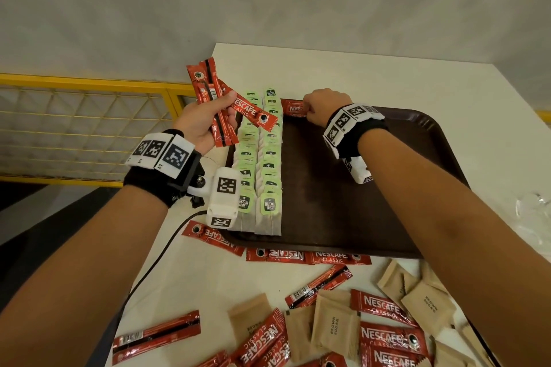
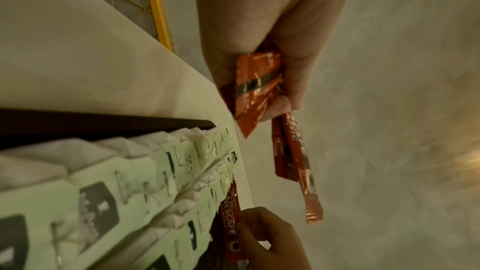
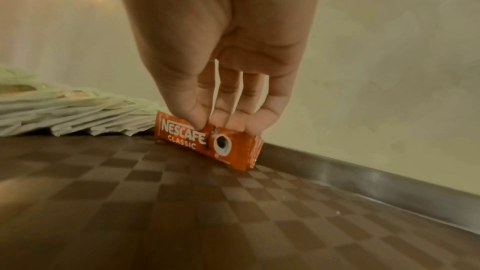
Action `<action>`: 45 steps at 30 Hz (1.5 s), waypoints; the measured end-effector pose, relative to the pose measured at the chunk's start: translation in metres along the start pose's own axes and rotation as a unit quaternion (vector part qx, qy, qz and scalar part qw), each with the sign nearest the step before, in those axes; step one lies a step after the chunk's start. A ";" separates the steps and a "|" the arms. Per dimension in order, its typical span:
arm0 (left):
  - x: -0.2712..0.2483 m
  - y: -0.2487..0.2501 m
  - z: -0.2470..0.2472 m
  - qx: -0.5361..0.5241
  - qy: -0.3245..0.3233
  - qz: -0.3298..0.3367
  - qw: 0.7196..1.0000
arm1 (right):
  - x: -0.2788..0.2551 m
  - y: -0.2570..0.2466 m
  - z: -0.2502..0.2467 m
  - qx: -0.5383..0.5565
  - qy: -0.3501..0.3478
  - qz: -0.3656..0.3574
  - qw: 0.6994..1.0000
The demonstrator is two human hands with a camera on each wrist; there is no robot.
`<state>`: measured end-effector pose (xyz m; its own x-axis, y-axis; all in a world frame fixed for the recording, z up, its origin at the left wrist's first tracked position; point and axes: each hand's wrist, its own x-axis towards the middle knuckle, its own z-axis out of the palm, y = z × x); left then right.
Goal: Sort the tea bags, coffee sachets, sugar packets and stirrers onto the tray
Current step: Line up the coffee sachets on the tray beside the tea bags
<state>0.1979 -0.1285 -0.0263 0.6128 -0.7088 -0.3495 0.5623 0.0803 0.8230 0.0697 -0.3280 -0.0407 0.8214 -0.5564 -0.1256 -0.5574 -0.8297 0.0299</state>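
Observation:
My left hand (image 1: 219,112) hovers over the tray's far left corner and grips a small bunch of red Nescafe coffee sachets (image 1: 208,83), seen close in the left wrist view (image 2: 257,81). My right hand (image 1: 310,110) pinches one coffee sachet (image 3: 205,143) between thumb and fingers. It stands on its long edge on the brown tray (image 1: 372,202) by the far rim, right beside the tea bags. Green-tagged tea bags (image 1: 269,158) lie in two overlapping rows along the tray's left side. I see no stirrers.
Loose coffee sachets (image 1: 384,307) and brown sugar packets (image 1: 337,334) are scattered on the white table in front of the tray. A black cable (image 1: 155,262) runs off the table's left edge. A yellow mesh railing (image 1: 89,128) stands left. Clear plastic (image 1: 533,208) lies at right.

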 end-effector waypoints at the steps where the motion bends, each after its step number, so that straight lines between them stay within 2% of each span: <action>1: 0.000 0.000 0.000 -0.002 -0.001 0.000 1.000 | 0.000 0.001 -0.001 0.002 0.004 0.002 1.000; 20: -0.001 -0.003 0.005 0.003 -0.016 -0.014 1.000 | -0.001 0.000 -0.001 0.052 0.033 0.002 0.998; 24: -0.002 -0.005 0.011 0.023 -0.031 -0.023 0.999 | -0.005 -0.003 -0.006 0.111 0.068 -0.007 0.991; 27: -0.003 -0.008 0.017 0.045 -0.031 -0.027 0.998 | -0.014 -0.012 -0.021 0.270 0.074 -0.030 0.959; 29: -0.003 -0.010 0.021 0.062 -0.032 -0.032 0.997 | -0.023 -0.021 -0.033 0.380 0.012 -0.036 0.924; 32: -0.004 -0.012 0.025 0.101 -0.031 -0.032 0.994 | -0.033 -0.027 -0.040 0.463 -0.068 -0.049 0.882; 37: -0.008 -0.016 0.028 0.105 -0.032 -0.026 0.994 | -0.043 -0.015 -0.041 0.539 -0.088 -0.046 0.837; 40: -0.010 -0.017 0.031 0.117 -0.055 -0.033 0.991 | -0.047 -0.011 -0.043 0.519 -0.104 -0.056 0.846; 42: -0.010 -0.017 0.032 0.113 -0.044 -0.029 0.992 | -0.045 -0.005 -0.044 0.507 -0.090 -0.042 0.856; 43: -0.009 -0.016 0.030 0.104 -0.033 -0.023 0.994 | -0.044 0.001 -0.043 0.492 -0.076 -0.027 0.867; 45: -0.005 -0.013 0.022 0.074 -0.015 -0.011 0.997 | -0.041 0.012 -0.039 0.406 -0.058 0.002 0.912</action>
<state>0.1748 -0.1414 -0.0252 0.5828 -0.7299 -0.3573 0.4861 -0.0392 0.8730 0.0339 -0.3170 0.0037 0.8275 -0.5115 -0.2315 -0.5037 -0.4943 -0.7085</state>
